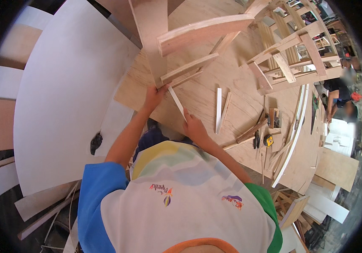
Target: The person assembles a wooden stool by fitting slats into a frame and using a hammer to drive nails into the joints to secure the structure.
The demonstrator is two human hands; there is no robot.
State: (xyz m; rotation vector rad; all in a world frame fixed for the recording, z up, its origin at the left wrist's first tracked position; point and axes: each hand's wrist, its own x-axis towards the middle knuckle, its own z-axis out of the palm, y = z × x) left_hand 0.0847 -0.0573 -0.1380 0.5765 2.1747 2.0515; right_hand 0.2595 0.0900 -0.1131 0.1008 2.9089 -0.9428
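Observation:
A narrow white strip (176, 100) slants between my two hands, below a standing wooden frame. My right hand (195, 127) is closed round its near end. At the far end, my left hand (153, 98) is closed with its fingertips on the strip, right beside the lower end of the frame's upright board (150, 29); its fingers are partly hidden. From this board, a thick curved wooden rail (206, 33) and a thinner crosspiece (189, 68) reach to the right. A second white strip (218, 107) and a bare wooden strip (226, 110) lie on the plywood sheet (147, 74) to the right.
A yellow tape measure (268, 140), dark-handled pliers (256, 139) and a small wooden box (275, 118) lie at right. A slatted wooden frame (299, 55) stands beyond. A large white panel (69, 92) fills the left. Another person (338, 93) works far right.

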